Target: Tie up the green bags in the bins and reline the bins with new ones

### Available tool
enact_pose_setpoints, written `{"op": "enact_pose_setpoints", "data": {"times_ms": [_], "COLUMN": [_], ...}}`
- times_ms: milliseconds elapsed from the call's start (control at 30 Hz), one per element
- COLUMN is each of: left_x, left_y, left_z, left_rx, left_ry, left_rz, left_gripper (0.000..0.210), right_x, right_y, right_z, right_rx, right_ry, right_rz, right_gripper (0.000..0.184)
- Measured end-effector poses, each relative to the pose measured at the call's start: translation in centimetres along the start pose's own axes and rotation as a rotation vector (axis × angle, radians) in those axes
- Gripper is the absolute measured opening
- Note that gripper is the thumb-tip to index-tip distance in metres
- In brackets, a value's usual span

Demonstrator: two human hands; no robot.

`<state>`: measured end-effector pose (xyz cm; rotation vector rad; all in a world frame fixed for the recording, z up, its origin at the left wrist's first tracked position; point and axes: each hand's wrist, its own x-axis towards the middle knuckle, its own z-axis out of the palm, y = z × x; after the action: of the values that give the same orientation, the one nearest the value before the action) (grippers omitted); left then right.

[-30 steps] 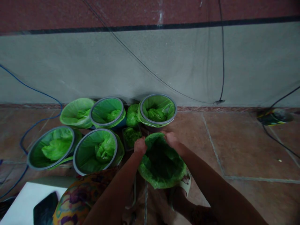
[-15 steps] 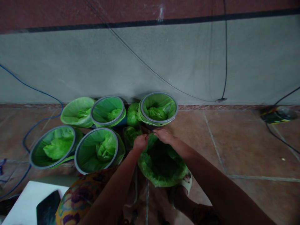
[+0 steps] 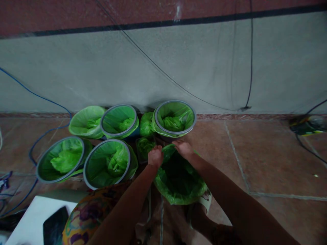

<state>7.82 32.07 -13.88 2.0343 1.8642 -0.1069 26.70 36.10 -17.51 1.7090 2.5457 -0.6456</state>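
A green bin liner (image 3: 176, 199) hangs wide-mouthed over a bin between my feet, its inside dark. My left hand (image 3: 155, 156) is closed on the liner's far edge, toward the left. Close by on the right, my right hand (image 3: 184, 149) pinches the same far edge. A short stretch of green plastic shows between the two hands. The bin's own rim is covered by the liner. Just beyond my hands stands a lined bin with a grey ring (image 3: 175, 130).
Several more green-lined bins (image 3: 107, 163) stand on the left along the wall, with a small square container (image 3: 145, 147) beside them. A white surface with a dark phone-like slab (image 3: 55, 224) is at lower left. A blue cable (image 3: 38, 143) runs over the floor.
My hands have drawn slightly apart along the liner's far edge, with the right hand moving a little to the right. The whole view has shifted slightly.
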Motion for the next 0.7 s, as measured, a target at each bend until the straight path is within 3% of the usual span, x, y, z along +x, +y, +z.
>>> {"op": "enact_pose_setpoints", "data": {"times_ms": [133,267,333,500,600,700], "left_x": [-0.3,0.0,0.6,3.0,3.6,3.7], "left_y": [-0.1,-1.1,-1.6,-1.6,-1.1,-1.0], "left_z": [0.2,0.3,0.3,0.6,0.8,0.8], "left_rx": [0.005,-0.218,-0.420,-0.799,-0.801,-0.652], "left_ry": [-0.109,-0.142,-0.127,-0.111,-0.131,-0.131], "left_rz": [-0.075,-0.123,-0.119,-0.111,0.004,0.090], "left_gripper": [0.032,0.072,0.081,0.062,0.049,0.039], "right_x": [-1.3,-4.3,-5.3,-3.5,-1.2,0.1], "right_y": [0.1,-2.5,-4.7,-8.7,-9.1,-8.9], "right_z": [-0.8,-1.1,-0.2,2.9,3.7,4.1], "right_rx": [-0.064,-0.020,0.132,0.502,0.533,0.540], "right_ry": [-0.002,0.256,0.309,0.082,0.036,0.043], "right_rz": [0.092,0.130,0.261,0.672,0.736,0.723], "right_gripper": [0.036,0.044,0.037,0.054,0.048,0.034]}}
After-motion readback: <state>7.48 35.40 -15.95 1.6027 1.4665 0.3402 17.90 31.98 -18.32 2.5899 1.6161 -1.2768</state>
